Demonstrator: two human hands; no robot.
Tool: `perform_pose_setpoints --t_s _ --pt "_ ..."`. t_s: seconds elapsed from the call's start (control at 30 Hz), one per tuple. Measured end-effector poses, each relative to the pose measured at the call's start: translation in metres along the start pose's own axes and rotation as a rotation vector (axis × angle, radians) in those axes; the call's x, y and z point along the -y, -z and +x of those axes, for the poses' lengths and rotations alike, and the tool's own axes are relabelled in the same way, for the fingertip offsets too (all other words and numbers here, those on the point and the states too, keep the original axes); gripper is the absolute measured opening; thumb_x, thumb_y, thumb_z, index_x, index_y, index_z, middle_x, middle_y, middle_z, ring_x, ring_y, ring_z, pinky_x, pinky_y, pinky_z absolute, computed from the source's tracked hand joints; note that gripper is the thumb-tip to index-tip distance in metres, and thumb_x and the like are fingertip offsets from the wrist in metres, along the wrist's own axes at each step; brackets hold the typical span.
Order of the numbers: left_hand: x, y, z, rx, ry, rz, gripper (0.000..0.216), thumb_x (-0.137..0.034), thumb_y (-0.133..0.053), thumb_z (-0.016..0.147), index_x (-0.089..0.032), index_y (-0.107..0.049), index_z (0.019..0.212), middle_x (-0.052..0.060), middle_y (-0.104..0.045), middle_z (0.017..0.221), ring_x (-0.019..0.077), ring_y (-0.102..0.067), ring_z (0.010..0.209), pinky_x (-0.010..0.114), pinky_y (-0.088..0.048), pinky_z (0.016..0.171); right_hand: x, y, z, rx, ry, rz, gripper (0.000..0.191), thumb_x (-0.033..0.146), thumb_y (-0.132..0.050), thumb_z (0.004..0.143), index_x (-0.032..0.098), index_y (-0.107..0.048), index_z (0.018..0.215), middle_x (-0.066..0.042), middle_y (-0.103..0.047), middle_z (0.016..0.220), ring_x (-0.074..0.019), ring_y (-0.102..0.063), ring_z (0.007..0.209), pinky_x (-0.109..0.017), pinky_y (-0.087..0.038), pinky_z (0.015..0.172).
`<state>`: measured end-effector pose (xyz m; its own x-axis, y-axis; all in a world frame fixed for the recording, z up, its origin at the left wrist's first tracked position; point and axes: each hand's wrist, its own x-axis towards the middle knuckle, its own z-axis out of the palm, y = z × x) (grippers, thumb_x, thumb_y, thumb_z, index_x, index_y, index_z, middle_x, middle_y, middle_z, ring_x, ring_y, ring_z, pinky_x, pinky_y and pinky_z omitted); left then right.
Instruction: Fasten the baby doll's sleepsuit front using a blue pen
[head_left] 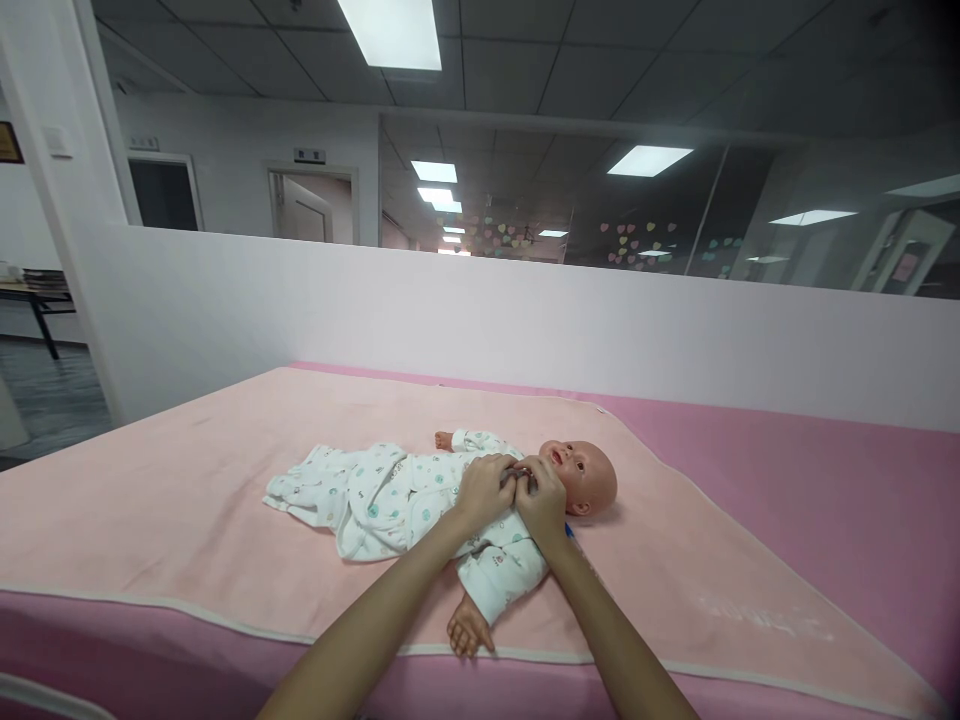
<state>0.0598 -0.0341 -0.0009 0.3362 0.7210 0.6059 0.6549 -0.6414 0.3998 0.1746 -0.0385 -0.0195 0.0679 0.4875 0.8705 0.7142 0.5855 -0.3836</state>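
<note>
A baby doll (591,478) lies on its back, its bald head to the right and its legs to the left. It wears a white baby outfit (390,495) with small green and grey prints. My left hand (487,490) and my right hand (541,497) meet at the outfit's neckline, below the doll's chin. Both have curled fingers pinching the cloth there, and the fingertips are partly in shadow. One doll hand (470,628) sticks out of the near sleeve, the other out of the far sleeve. A small blue bit (569,531) shows beside my right wrist.
Under the doll is a peach mat (187,480) with a pale edging, spread over a pink padded surface (787,480). A low white wall (525,320) runs behind it, with glass above. At the far left stands a table (34,295) with a stack on it.
</note>
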Motion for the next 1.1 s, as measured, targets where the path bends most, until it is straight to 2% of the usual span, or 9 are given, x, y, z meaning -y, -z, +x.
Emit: perform_pose_setpoints --t_s 0.4,1.1 --pt "0.0014 -0.0018 -0.0014 -0.05 0.025 -0.058 0.016 -0.017 -0.041 0.074 -0.019 -0.053 0.085 0.001 -0.059 0.085 0.0147 -0.052 0.075 0.025 -0.038 0.066 -0.006 -0.0027 -0.0023 0.014 -0.037 -0.008 0.02 0.006 -0.037 0.067 0.018 -0.053 0.071 -0.002 -0.055 0.072 -0.0141 -0.05 0.07 -0.026 -0.04 0.066" --pt "0.0025 -0.0023 -0.0021 -0.028 0.023 -0.057 0.016 -0.016 -0.04 0.073 -0.019 -0.052 0.083 0.001 -0.059 0.082 0.0147 -0.051 0.074 0.025 -0.037 0.066 -0.0061 -0.0028 -0.0033 0.065 -0.039 -0.068 0.018 0.005 -0.039 0.062 0.017 -0.052 0.064 -0.002 -0.051 0.065 -0.0138 -0.045 0.065 -0.025 -0.037 0.062"
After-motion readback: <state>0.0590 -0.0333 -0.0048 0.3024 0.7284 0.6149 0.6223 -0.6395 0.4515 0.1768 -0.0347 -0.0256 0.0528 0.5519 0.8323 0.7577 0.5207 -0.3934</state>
